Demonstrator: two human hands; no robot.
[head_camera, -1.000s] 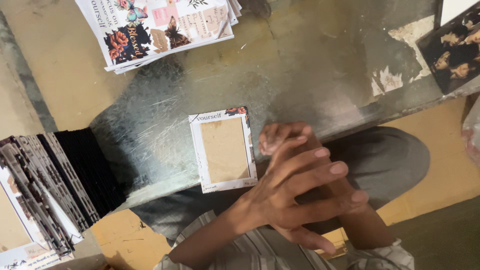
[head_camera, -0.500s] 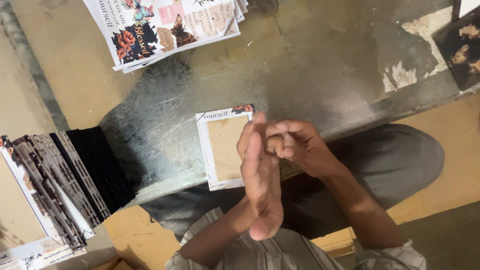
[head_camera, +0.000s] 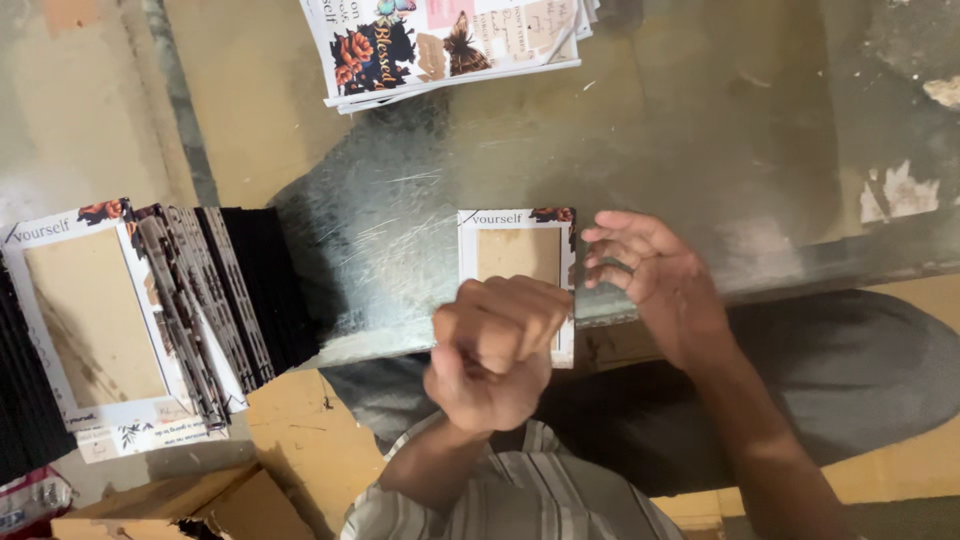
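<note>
Lower centre: left hand (head_camera: 497, 352) clenched in a fist, holding nothing visible, raised over and hiding the near part of one card frame (head_camera: 518, 250). The frame lies flat at frame centre on the scratched bench (head_camera: 700, 130). Right hand (head_camera: 650, 275), fingers loosely curled, touches its right edge. Left edge: one stack of frames (head_camera: 95, 320). Upper centre: one pile of printed sheets (head_camera: 450, 45).

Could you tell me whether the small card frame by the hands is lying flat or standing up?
Flat. The card frame lies face up on the metal sheet.
</note>
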